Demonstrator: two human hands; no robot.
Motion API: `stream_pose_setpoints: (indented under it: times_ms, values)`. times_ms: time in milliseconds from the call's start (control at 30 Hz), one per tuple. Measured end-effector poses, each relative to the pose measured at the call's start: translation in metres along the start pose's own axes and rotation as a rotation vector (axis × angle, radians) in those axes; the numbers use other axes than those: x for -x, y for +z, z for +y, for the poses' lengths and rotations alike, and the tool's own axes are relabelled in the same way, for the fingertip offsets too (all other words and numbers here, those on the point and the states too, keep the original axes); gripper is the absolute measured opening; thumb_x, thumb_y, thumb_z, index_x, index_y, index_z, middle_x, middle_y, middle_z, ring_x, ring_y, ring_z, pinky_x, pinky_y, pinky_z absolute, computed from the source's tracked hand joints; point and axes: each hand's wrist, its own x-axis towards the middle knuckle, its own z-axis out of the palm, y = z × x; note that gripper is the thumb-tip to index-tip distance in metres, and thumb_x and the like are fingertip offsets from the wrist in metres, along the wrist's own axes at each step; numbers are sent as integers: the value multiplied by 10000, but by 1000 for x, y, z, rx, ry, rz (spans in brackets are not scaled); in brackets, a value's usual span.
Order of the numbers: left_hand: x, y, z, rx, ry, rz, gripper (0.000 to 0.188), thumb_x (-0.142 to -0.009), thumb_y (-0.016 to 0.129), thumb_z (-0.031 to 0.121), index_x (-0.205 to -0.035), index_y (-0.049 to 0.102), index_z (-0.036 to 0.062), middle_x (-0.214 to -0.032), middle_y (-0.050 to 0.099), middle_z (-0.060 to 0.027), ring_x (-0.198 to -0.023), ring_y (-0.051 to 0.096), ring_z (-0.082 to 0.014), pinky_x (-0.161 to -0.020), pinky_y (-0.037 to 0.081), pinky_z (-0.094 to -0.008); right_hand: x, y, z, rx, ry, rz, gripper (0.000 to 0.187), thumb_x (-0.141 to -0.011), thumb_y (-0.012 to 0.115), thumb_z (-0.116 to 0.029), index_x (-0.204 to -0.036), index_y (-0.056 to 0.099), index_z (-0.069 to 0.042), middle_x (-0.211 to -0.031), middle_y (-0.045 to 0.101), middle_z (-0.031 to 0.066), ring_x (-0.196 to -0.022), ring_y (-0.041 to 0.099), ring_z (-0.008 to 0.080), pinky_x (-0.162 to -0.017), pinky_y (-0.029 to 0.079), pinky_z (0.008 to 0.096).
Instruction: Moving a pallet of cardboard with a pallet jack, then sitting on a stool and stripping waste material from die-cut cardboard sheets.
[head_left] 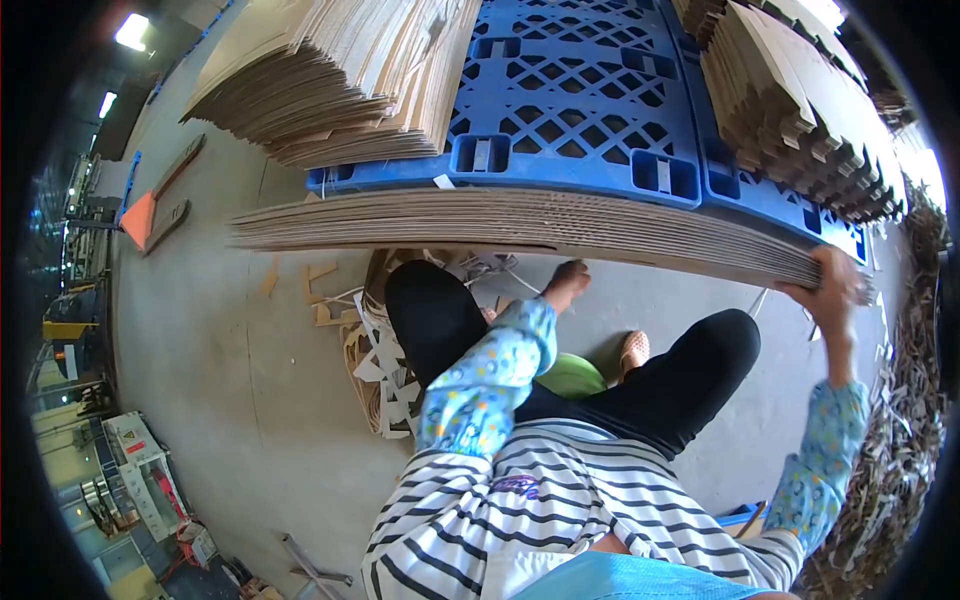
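Observation:
A long bundle of flat brown cardboard sheets (pixel 520 222) stands on edge in front of me, reaching across most of the view. My right hand (pixel 830 288) grips its right end, the fingers wrapped over the sheet edges. Just below the bundle's middle is my left hand (pixel 567 286), its fingers curled together. Whatever it may hold is hidden or too small to make out. Patterned blue sleeve covers (pixel 480 385) are on both my forearms.
Beyond the bundle lie blue plastic pallets (pixel 590 90), with cardboard stacks at left (pixel 330 80) and right (pixel 790 95). Cardboard scraps (pixel 375 360) lie by my left knee. Shredded waste (pixel 900 420) is heaped at right. An orange pallet jack (pixel 142 220) stands far left.

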Motion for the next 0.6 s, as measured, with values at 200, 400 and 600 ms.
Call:
stream_pose_setpoints:
  times_ms: [200,400,600]
  values:
    - [5,272,106,-1018,463,26,359,-796,685,202,-1086,572,22,-1046,591,-138,-986,579,-271,-884,453,-369,92,66,58,50,216,-239,605,-556,799,-453,-912,491,-73,-886,534,101,-895,540,290,-809,415,392]
    - [19,291,174,-2074,413,449,884,-604,796,215,-1347,347,47,-1310,397,-118,-1206,391,-297,-971,413,-378,45,83,29,-2,213,-166,609,-544,816,-432,-926,498,-82,-905,522,84,-920,518,260,-825,384,377]
    - [2,275,205,-2333,445,524,594,-560,813,308,-1036,519,107,-1069,516,-67,-1006,479,-272,-789,388,-401,64,71,40,-72,263,-154,519,-638,780,-352,-989,526,-65,-965,536,87,-955,522,260,-860,391,366]
